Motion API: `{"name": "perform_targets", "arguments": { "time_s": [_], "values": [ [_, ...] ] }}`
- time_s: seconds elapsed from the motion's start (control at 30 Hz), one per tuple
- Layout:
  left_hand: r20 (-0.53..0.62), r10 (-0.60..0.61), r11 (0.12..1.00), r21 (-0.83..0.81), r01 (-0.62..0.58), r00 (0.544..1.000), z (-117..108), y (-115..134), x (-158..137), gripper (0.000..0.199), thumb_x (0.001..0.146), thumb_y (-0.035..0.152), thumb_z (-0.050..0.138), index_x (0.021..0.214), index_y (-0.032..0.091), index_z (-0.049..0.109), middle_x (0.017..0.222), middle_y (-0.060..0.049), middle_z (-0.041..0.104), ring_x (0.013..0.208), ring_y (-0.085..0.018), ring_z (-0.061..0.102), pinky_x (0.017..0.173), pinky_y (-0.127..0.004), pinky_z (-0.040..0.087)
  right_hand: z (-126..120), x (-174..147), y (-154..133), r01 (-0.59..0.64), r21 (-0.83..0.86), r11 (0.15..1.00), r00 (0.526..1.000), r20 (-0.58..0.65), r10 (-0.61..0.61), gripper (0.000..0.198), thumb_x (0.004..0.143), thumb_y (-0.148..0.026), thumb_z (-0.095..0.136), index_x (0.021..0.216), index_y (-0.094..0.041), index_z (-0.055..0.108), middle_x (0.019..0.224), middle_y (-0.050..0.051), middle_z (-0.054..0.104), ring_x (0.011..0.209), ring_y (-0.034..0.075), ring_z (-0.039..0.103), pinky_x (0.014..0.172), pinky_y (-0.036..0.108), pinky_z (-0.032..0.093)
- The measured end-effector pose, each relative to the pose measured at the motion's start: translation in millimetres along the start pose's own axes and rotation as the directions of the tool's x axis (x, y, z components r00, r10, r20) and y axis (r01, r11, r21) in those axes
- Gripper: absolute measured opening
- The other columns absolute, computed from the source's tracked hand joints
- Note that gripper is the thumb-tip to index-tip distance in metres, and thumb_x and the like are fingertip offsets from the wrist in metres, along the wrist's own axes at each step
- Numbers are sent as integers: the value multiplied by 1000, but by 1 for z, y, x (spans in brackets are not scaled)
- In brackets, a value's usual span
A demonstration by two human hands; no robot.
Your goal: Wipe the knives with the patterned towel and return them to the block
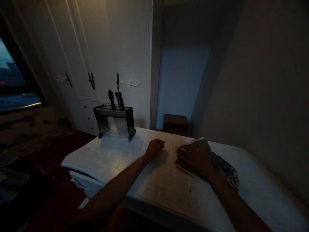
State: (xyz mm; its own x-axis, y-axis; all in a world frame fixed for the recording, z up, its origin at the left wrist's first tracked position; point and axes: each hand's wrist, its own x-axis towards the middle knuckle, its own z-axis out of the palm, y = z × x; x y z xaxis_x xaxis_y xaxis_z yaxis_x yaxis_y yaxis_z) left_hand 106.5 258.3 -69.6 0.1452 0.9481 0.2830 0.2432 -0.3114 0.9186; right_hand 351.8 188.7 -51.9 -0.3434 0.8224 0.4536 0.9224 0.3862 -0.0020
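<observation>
My right hand (198, 160) is on a dark, patterned cloth (223, 167) on the white tabletop (166, 175). Its fingers press into the bunched cloth, which trails out to the right beneath my wrist. To the left, my left hand (155, 147) is at the tabletop with its fingers curled in, and nothing shows in them. Beyond that hand, a knife block (112, 111) with a dark frame and see-through front stands near the table's far edge. Two black handles (119, 101) stick up from its top.
White wardrobe doors (116, 42) with dark handles rise behind the table. A small brown cabinet (176, 120) stands in the gap beside them. A plain wall (265, 80) runs along the right. Red flooring (62, 158) and a window (14, 74) are at left.
</observation>
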Motion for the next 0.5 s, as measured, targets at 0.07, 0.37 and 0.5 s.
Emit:
{"name": "perform_targets", "arguments": {
  "time_s": [0.07,0.37,0.5],
  "values": [
    [-23,-6,1000,-8,5,1000,0,-1,0,28,78,41,54,68,16,61,67,-4,67,56,-13,59,57,-25,45,2,-1,0,7,-56,998,1000,-9,-7,51,89,-58,49,119,-19,62,121,12,66,113,31,57,105,52,32],
    [-83,33,999,-17,-34,996,-5,0,-8,30,80,43,52,71,16,62,67,-4,67,55,-12,58,55,-24,44,8,-1,0,-43,-152,987,998,-51,36,33,92,-40,51,114,-18,62,112,11,68,103,29,60,94,43,38],
    [-88,57,998,-5,-58,995,-26,3,-24,32,80,45,54,71,16,62,66,-3,66,56,-13,58,55,-24,44,5,-2,-2,-51,-184,982,998,-47,43,30,92,-36,50,110,-17,64,106,12,69,97,29,62,88,42,41]
  ]
}}
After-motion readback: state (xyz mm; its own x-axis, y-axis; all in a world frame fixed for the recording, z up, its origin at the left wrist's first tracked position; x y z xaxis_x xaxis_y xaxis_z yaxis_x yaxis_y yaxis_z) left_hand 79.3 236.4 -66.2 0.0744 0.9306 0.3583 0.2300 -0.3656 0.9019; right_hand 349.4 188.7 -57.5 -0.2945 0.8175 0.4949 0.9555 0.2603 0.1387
